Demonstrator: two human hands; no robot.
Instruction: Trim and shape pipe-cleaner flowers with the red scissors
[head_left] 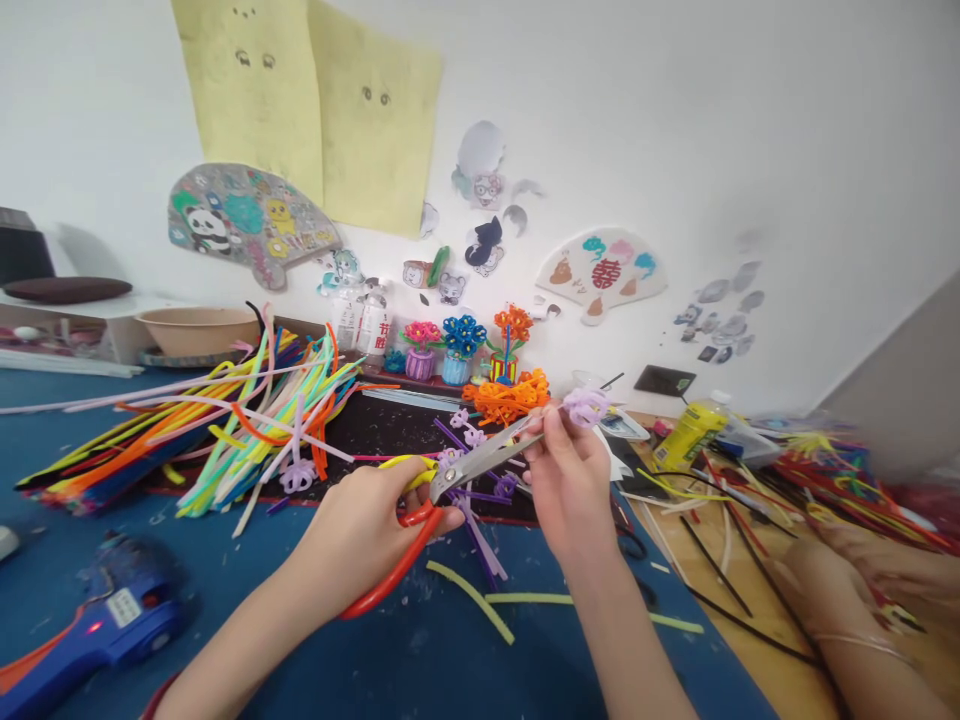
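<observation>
My left hand (371,525) grips a pair of scissors (480,458) by their red and yellow handles, blades pointing right and up. My right hand (570,480) pinches a small lilac pipe-cleaner flower (586,405) at its fingertips, right at the blade tips. Both hands hover over a blue mat (420,660), above several purple pipe-cleaner pieces (480,500) and loose yellow-green pieces (472,595).
A big pile of coloured pipe cleaners (225,420) lies at left. A blue glue gun (105,620) sits front left. Small pipe-cleaner flower pots (461,350) and orange flowers (506,398) stand at the back. Another person's arm (847,600) rests at right by a yellow bottle (690,430).
</observation>
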